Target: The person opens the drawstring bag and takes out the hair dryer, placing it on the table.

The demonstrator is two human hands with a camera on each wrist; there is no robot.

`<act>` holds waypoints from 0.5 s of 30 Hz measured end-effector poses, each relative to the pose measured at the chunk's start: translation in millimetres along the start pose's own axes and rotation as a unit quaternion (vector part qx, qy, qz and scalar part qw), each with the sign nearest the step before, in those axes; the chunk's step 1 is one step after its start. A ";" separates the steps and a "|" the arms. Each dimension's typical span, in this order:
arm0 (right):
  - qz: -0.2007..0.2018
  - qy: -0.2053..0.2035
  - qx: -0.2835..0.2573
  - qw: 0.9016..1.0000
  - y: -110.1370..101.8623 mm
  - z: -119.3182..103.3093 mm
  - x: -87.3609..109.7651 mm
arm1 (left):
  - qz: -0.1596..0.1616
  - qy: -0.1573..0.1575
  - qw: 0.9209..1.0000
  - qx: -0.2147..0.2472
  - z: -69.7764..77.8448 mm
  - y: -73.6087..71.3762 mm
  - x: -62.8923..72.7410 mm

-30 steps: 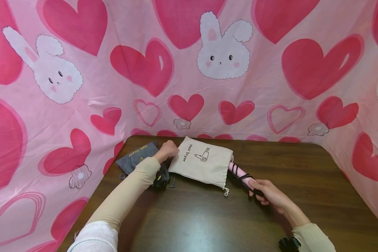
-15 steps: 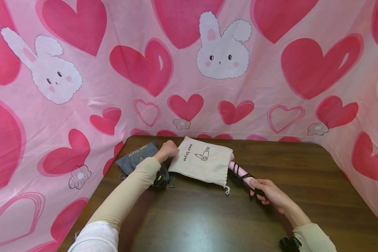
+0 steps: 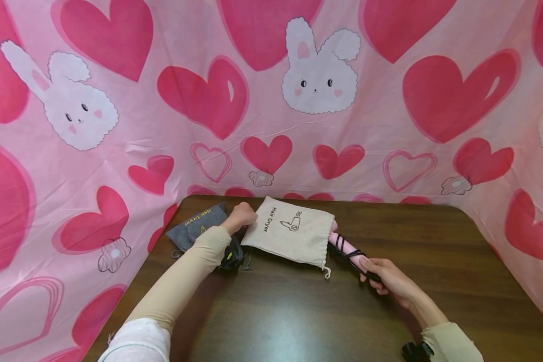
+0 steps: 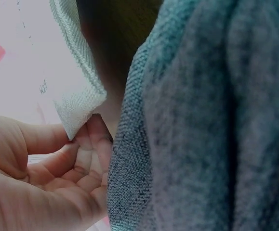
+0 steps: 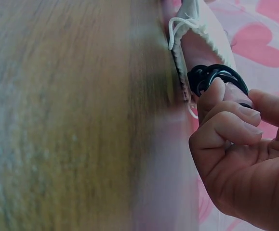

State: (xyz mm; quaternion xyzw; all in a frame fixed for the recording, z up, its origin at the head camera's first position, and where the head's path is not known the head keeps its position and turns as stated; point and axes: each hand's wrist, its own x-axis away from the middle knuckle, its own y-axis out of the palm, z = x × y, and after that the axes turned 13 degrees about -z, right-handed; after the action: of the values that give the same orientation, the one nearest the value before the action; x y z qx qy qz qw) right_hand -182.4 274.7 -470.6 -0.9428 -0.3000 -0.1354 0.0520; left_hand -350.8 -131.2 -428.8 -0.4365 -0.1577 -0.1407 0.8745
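A cream drawstring bag point(image 3: 290, 230) printed "Hair Dryer" lies on the table, mouth to the right. My left hand point(image 3: 241, 216) pinches its closed bottom corner between thumb and fingers, as the left wrist view shows. My right hand point(image 3: 386, 280) grips the end of a pink hair dryer point(image 3: 342, 245), whose handle is wrapped in a black cord point(image 5: 221, 73). Much of the dryer is hidden inside the bag; its pink part shows in the bag's mouth in the right wrist view. White drawstring point(image 5: 182, 24) hangs loose at the opening.
A dark grey pouch point(image 3: 203, 221) with yellow "Hair Dryer" lettering lies under and beside my left forearm. Next to it is a dark bundle point(image 3: 231, 254) with cords, partly hidden. The wooden table point(image 3: 307, 311) meets pink heart-printed cloth point(image 3: 371, 120) at the back and sides.
The pink dryer has shifted very slightly right, and a little more pink shows at the bag's mouth than a second ago. My left hand holds its place on the corner.
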 end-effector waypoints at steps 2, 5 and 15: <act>0.000 0.000 -0.002 1.000 -0.1 -0.3 0.5 | 0.004 0.001 1.000 0.000 1.4 -0.7 2.7; -0.001 0.000 -0.003 1.000 -0.4 -0.5 1.1 | 0.003 -0.001 1.000 0.004 2.2 -1.4 4.1; 0.000 -0.001 0.001 1.000 -1.1 0.7 2.1 | 0.008 -0.004 1.000 0.007 -0.3 1.4 4.7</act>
State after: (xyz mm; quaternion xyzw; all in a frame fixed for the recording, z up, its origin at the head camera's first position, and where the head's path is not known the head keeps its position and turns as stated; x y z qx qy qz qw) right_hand -181.3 276.9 -470.6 -0.9429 -0.3001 -0.1346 0.0526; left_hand -346.0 -131.1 -428.2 -0.4321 -0.1588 -0.1312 0.8780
